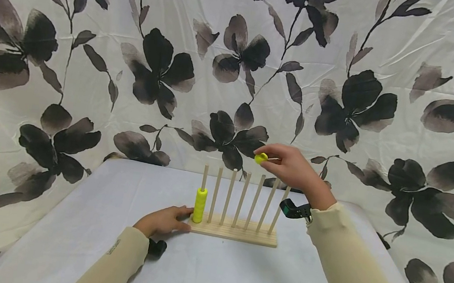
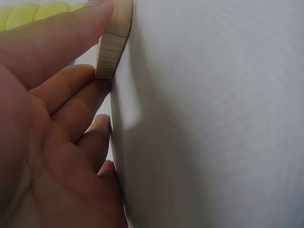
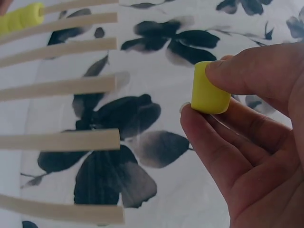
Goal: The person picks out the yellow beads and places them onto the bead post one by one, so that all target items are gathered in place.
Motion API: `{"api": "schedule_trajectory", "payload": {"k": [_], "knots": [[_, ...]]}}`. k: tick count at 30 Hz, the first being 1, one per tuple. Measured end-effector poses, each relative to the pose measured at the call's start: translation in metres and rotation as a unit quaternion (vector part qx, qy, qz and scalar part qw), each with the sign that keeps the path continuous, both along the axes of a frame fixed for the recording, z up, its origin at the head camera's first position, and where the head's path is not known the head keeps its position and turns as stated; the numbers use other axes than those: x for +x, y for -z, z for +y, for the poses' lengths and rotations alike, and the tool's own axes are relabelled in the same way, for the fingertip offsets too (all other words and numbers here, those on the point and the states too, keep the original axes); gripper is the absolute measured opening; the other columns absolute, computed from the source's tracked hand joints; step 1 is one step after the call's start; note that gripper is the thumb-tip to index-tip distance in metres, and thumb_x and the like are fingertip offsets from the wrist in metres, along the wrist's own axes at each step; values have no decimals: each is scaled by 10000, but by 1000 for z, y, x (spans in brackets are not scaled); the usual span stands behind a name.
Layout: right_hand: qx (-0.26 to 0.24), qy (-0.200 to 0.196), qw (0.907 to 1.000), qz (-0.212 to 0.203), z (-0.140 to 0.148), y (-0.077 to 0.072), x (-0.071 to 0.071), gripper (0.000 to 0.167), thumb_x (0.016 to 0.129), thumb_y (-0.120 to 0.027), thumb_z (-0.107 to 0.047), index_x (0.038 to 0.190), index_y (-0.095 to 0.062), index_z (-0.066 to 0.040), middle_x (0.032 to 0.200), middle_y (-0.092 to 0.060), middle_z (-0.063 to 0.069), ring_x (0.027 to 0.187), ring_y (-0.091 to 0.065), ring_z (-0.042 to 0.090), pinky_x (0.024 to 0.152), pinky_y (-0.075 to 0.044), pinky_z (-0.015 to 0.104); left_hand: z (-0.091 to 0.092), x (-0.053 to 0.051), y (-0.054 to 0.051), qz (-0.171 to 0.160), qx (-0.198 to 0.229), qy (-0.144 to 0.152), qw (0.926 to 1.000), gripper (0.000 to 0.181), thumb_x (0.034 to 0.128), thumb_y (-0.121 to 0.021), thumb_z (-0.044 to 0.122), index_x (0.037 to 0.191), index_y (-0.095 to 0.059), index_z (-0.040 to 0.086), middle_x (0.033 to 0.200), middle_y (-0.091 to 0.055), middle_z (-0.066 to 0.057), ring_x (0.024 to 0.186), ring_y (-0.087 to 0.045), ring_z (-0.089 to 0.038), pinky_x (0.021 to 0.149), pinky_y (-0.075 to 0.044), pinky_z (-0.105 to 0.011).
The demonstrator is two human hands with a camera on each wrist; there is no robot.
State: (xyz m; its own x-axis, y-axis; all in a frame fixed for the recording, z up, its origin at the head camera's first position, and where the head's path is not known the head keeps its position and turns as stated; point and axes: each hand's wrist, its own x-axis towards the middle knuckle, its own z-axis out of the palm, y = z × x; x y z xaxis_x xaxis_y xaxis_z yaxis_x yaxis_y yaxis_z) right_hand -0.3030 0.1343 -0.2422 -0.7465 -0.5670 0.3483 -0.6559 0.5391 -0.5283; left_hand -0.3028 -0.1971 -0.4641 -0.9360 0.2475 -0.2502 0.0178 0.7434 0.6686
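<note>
My right hand point(image 1: 286, 163) is raised above the right half of a wooden peg rack point(image 1: 236, 236) and pinches a yellow bead point(image 3: 209, 90) between thumb and fingertips. Just below it are the tops of the rack's right-hand pegs. At the rack's left end, my left hand point(image 1: 167, 219) holds the base, its thumb point(image 2: 57, 42) on the near side and fingers at the end. Several yellow beads point(image 1: 200, 205) are stacked on the leftmost peg, whose top stays bare. The other upright pegs point(image 1: 243, 196) carry no beads.
A white cloth point(image 1: 209, 273) covers the table under the rack. Behind the table hangs a pale sheet point(image 1: 233, 94) with dark flowers. A black band point(image 1: 295, 210) sits on the right wrist, and a dark device point(image 1: 157, 249) on the left.
</note>
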Motion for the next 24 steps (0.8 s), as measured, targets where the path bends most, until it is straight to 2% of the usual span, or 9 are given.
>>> {"api": "schedule_trajectory", "payload": {"k": [15, 21, 24], "knots": [[-79, -362, 9993, -37, -41, 3, -4, 275, 929, -629, -81, 1201, -662, -104, 1205, -663, 107, 1059, -685, 236, 896, -567, 368, 0, 1, 2, 60, 45, 14, 10000, 711, 831, -734, 404, 1463, -445, 257, 1584, -294, -134, 1465, -250, -379, 1152, -214, -628], [-13, -245, 9995, -213, -56, 6, -7, 272, 936, -629, -111, 1204, -668, -139, 1226, -656, 76, 1086, -677, 196, 895, -567, 325, -1, 1, 2, 119, 100, 50, 9999, 709, 831, -740, 386, 1461, -451, 235, 1576, -304, -152, 1461, -259, -383, 1156, -221, -617], [16, -247, 9993, -281, -63, 8, -8, 277, 942, -621, -120, 1216, -662, -120, 1232, -652, 79, 1110, -667, 196, 911, -561, 315, -1, 0, 2, 108, 154, 48, 9998, 711, 828, -746, 377, 1458, -456, 224, 1575, -304, -160, 1462, -254, -385, 1160, -214, -615]]}}
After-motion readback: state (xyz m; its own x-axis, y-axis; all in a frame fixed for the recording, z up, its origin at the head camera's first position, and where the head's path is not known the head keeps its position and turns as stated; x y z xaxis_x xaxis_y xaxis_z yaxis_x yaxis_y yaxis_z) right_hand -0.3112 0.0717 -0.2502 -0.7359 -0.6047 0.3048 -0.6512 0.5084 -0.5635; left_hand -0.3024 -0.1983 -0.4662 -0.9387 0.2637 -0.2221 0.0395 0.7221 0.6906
